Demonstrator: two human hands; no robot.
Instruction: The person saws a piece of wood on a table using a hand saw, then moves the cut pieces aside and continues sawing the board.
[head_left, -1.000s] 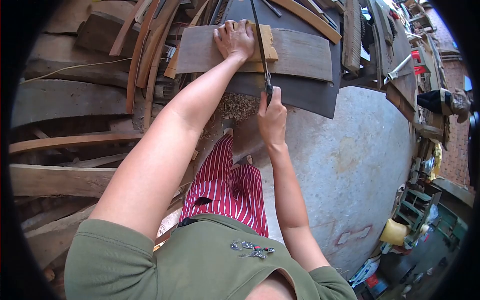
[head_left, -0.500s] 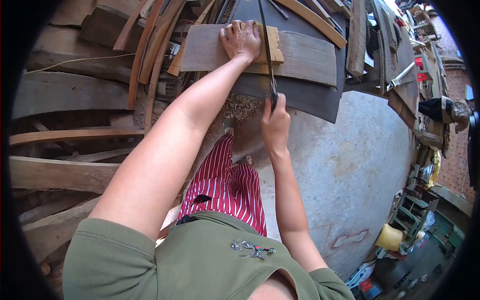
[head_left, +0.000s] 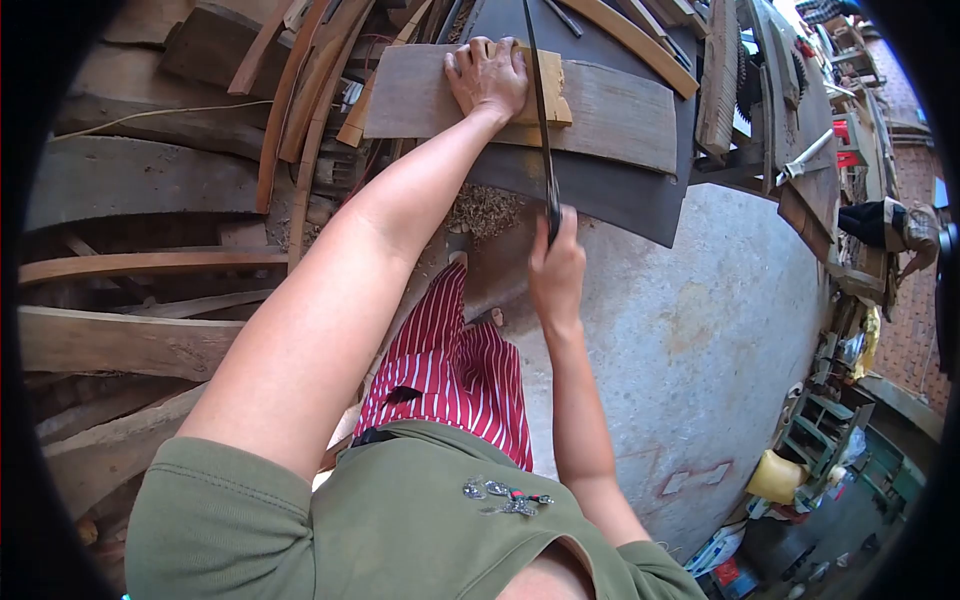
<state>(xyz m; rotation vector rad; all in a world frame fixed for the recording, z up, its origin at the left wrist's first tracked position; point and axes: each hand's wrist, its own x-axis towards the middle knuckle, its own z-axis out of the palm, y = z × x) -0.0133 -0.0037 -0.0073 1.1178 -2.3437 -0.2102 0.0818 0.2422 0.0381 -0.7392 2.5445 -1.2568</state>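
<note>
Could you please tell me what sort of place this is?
Probably a woodworking shop: curved timber planks are piled on the left, wood shavings are scattered near the feet, and the right hand grips what looks like a saw.

saw blade (head_left: 541,100): dark metal | block (head_left: 553,85): rough-edged wood | plank (head_left: 620,110): matt wood | floor (head_left: 720,300): concrete

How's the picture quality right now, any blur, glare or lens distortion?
Head view: wide-lens distortion bows the scene, with black corners; head view: the saw handle and right hand look slightly blurred, the left hand crisper; head view: the pale floor shows no harsh glare.
</note>
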